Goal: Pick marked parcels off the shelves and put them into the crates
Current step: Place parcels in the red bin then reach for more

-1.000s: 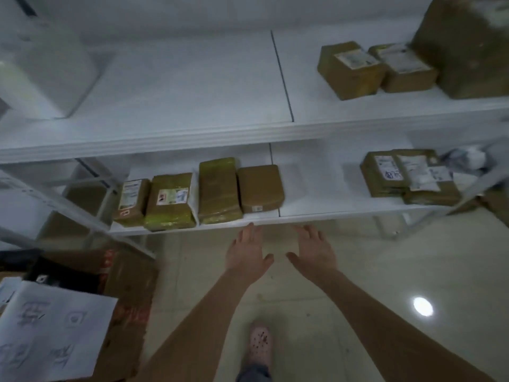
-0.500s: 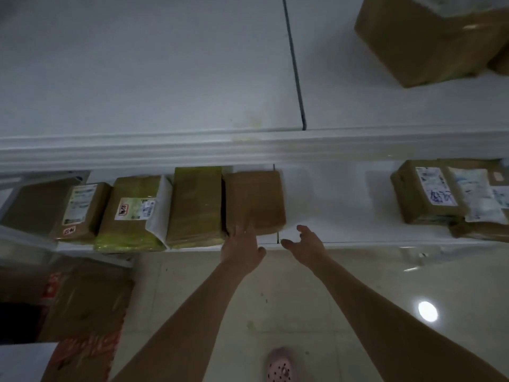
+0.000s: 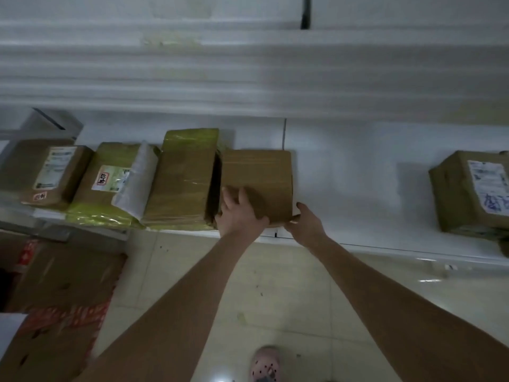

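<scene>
Since half a second ago both arms have closed in. My left hand (image 3: pixel 239 213) now lies spread flat on the near left corner of the plain parcel (image 3: pixel 259 172). My right hand (image 3: pixel 304 224), then apart, pinches its near right corner between thumb and forefinger. I judge the lift is next. The parcel sits at the front of the lower shelf (image 3: pixel 344 175), beside a taped parcel (image 3: pixel 184 175) on its left. A cardboard box (image 3: pixel 60 274) stands near left on the tiled floor (image 3: pixel 275 285).
</scene>
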The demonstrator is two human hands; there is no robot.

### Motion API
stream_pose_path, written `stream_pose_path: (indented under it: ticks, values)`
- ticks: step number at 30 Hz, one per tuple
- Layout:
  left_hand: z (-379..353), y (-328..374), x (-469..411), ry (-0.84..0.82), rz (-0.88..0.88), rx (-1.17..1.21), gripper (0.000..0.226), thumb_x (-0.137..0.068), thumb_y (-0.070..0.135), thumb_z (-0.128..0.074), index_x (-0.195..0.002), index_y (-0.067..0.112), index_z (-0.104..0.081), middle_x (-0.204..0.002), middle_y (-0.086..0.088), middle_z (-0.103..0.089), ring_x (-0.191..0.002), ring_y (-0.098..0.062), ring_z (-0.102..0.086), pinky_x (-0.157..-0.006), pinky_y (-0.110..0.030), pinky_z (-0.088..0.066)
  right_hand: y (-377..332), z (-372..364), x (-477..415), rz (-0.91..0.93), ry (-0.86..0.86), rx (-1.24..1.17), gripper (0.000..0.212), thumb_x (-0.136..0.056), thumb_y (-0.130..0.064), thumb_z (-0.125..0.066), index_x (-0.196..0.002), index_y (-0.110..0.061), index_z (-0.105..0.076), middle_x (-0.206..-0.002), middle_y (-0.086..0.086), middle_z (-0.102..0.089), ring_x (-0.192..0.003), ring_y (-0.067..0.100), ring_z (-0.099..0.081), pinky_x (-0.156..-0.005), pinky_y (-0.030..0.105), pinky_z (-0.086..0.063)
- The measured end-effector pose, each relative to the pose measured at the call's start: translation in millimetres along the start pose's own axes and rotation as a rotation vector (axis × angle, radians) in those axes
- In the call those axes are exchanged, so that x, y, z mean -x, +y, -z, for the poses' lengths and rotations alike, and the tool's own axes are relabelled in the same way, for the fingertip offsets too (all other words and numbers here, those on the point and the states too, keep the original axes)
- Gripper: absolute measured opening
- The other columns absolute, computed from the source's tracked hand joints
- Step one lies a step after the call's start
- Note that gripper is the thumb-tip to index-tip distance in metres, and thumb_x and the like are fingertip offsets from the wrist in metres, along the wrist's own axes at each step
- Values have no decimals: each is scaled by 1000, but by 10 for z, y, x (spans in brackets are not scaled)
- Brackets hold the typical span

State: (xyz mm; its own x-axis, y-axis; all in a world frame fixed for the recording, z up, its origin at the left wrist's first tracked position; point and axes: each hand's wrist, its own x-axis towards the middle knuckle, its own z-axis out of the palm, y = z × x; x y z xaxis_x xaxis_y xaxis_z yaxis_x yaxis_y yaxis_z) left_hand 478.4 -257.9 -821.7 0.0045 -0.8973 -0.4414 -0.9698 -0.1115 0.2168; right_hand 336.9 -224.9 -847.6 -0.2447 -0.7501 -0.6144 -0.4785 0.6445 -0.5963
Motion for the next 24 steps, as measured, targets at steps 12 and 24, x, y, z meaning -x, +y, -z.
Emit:
stream_pose_path:
  ticks: [12, 24]
  values:
    - [31, 76, -177, 10, 176, 594, 86, -82, 29, -70, -149, 11, -18, -147, -13, -38, -131, -33, -42, -109, -45, -37, 134, 347, -171, 86, -83, -319, 67, -89, -34, -66, -145, -14, -36, -140, 4, -49, -126, 22, -49, -104, 31, -39]
    - [-96, 372, 873, -176, 287, 1095, 55, -82, 4, -67, -134, 12, -51, -123, -11, -59, -110, -28, -59, -95, -41, -50, 824, 1044, 705, -258, -149, -505, 43, -90, -23, -66, -130, -14, -54, -117, 0, -63, -107, 20, -56, -93, 36, -42]
